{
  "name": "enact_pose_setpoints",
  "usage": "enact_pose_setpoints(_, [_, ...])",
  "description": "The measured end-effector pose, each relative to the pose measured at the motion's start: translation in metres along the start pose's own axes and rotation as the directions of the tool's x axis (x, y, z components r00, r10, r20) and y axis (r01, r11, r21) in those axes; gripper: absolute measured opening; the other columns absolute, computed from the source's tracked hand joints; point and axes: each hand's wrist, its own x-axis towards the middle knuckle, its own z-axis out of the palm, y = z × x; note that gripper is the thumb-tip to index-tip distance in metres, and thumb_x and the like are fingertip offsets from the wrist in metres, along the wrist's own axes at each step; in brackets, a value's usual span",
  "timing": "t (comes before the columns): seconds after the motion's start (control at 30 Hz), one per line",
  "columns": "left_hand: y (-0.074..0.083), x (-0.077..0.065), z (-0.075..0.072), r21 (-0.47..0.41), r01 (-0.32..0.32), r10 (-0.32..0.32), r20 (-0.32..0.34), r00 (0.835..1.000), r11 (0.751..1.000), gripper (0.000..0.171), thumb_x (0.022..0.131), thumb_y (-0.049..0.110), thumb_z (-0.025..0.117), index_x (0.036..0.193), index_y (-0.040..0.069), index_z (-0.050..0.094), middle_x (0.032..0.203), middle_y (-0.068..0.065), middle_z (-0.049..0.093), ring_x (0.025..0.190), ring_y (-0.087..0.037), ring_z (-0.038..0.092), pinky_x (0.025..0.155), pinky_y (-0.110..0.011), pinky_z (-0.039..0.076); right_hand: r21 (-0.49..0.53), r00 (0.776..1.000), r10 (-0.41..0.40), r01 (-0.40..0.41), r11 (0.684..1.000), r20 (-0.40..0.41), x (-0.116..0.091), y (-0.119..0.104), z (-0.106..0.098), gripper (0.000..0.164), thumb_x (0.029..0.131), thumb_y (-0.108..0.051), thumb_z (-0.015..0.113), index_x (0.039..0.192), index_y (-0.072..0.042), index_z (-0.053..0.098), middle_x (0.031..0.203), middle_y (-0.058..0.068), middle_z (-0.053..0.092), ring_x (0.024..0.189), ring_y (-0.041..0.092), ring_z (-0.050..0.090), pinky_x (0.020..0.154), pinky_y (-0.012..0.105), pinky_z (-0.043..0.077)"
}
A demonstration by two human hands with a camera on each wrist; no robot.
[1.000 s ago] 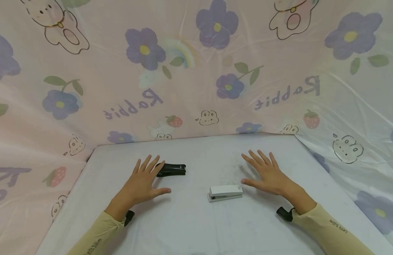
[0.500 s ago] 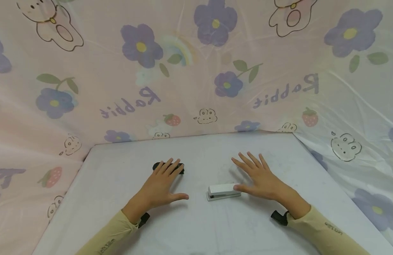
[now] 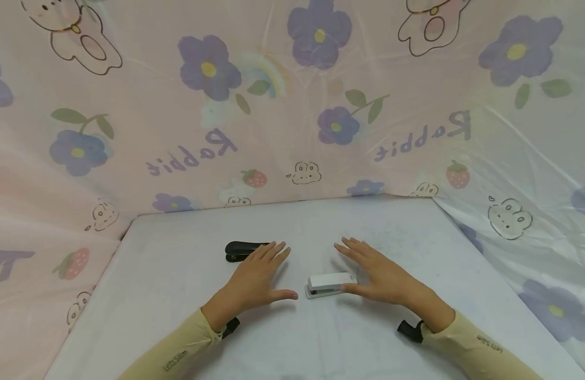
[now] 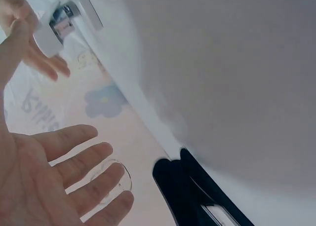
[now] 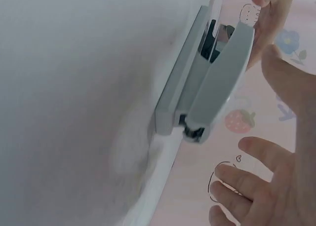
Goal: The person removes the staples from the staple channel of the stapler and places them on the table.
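Note:
A white stapler point(image 3: 327, 282) lies near the middle of the table, seen from its rear end in the right wrist view point(image 5: 217, 83). My right hand point(image 3: 380, 274) is spread beside its right end, the thumb overlapping the stapler in the head view. The fingers of that hand extend past the stapler's far side. My left hand point(image 3: 254, 282) hovers to the left of the white stapler with thumb apart from the fingers, holding nothing. Behind those fingers a black stapler point(image 3: 240, 250) lies farther back, its right end hidden by them; the left wrist view shows the black stapler point(image 4: 197, 191) past the fingertips.
The white table point(image 3: 178, 237) ends at a printed cloth point(image 3: 273, 126) with flowers and rabbits, which hangs behind it and along both sides. A dark wrist-camera mount point(image 3: 410, 331) sticks out under the right wrist, and another mount point(image 3: 230, 327) under the left.
Both hands have moved inward toward the white stapler. The left hand has passed across the black stapler to the right, and the right hand has come leftward. Both staplers stay in place.

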Motion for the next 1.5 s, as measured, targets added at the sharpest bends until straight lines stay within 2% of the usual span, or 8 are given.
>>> enact_pose_setpoints(0.1, [0.006,0.006,0.003,-0.004,0.003,-0.003,0.014,1.0,1.0,0.106,0.087,0.077,0.073,0.163,0.009,0.044,0.169,-0.012,0.042,0.156,-0.036,0.038,0.125,-0.054,0.032,0.032,1.0,-0.024,0.024,0.999,-0.018,0.001,-0.004,0.001,0.09,0.094,-0.065,0.074,0.166,-0.023,0.041,0.172,0.009,0.036,0.157,0.041,0.035,0.118,0.066,0.036])
enact_pose_setpoints(0.27, [0.015,0.012,0.007,-0.026,0.009,-0.008,0.046,0.999,1.0,0.105,0.085,0.074,0.077,0.159,0.005,0.05,0.164,-0.014,0.047,0.152,-0.036,0.043,0.123,-0.051,0.037,0.092,0.999,-0.033,0.035,0.995,-0.019,0.001,-0.009,0.005,0.085,0.095,-0.056,0.079,0.163,-0.018,0.046,0.168,0.009,0.044,0.154,0.038,0.041,0.119,0.061,0.038])
enact_pose_setpoints(0.43, [0.02,0.018,0.011,-0.048,-0.002,0.004,0.053,0.999,0.999,0.098,0.084,0.067,0.084,0.152,0.003,0.057,0.156,-0.014,0.056,0.144,-0.033,0.052,0.117,-0.049,0.044,0.146,0.999,-0.031,0.034,0.989,-0.023,0.002,-0.013,0.009,0.079,0.094,-0.046,0.084,0.16,-0.018,0.051,0.161,0.002,0.052,0.148,0.03,0.05,0.117,0.054,0.044])
enact_pose_setpoints(0.63, [0.026,0.026,0.012,-0.111,-0.015,0.022,0.058,0.998,0.994,0.083,0.079,0.057,0.092,0.139,0.006,0.066,0.135,-0.009,0.066,0.124,-0.026,0.063,0.105,-0.041,0.053,0.182,0.994,-0.098,0.107,0.978,-0.058,0.007,-0.016,0.018,0.063,0.095,-0.034,0.085,0.148,-0.011,0.061,0.147,0.001,0.063,0.138,0.028,0.058,0.11,0.053,0.049])
enact_pose_setpoints(0.9, [0.03,0.033,0.016,-0.173,-0.011,0.028,0.097,0.995,0.985,0.059,0.079,0.047,0.096,0.118,0.01,0.071,0.112,-0.001,0.066,0.104,-0.02,0.062,0.092,-0.035,0.055,0.238,0.981,-0.185,0.195,0.952,-0.062,0.017,-0.021,0.028,0.048,0.093,-0.024,0.087,0.134,-0.011,0.065,0.129,-0.001,0.067,0.119,0.017,0.063,0.101,0.04,0.053])
enact_pose_setpoints(1.2, [0.031,0.04,0.019,-0.202,0.012,0.022,0.165,0.986,0.979,0.046,0.081,0.045,0.096,0.105,0.016,0.069,0.093,0.006,0.059,0.086,-0.01,0.051,0.074,-0.027,0.046,0.3,0.991,-0.133,0.121,0.946,0.02,0.028,-0.027,0.033,0.043,0.094,-0.025,0.087,0.128,-0.017,0.062,0.125,-0.008,0.063,0.115,0.013,0.059,0.101,0.038,0.052])
enact_pose_setpoints(1.33, [0.032,0.044,0.02,-0.197,0.016,0.02,0.178,0.984,0.98,0.042,0.082,0.045,0.095,0.1,0.017,0.069,0.088,0.008,0.056,0.083,-0.009,0.048,0.072,-0.026,0.043,0.299,0.991,-0.118,0.096,0.949,0.058,0.033,-0.028,0.035,0.043,0.094,-0.027,0.086,0.128,-0.017,0.061,0.125,-0.007,0.062,0.117,0.013,0.059,0.102,0.037,0.052])
enact_pose_setpoints(1.5, [0.031,0.047,0.02,-0.177,0.0,0.033,0.186,0.982,0.984,0.038,0.083,0.044,0.094,0.098,0.018,0.071,0.083,0.011,0.055,0.082,-0.008,0.048,0.071,-0.025,0.042,0.283,0.991,-0.111,0.085,0.955,0.078,0.037,-0.031,0.035,0.038,0.095,-0.032,0.084,0.125,-0.014,0.069,0.117,-0.008,0.063,0.109,0.012,0.059,0.095,0.036,0.052])
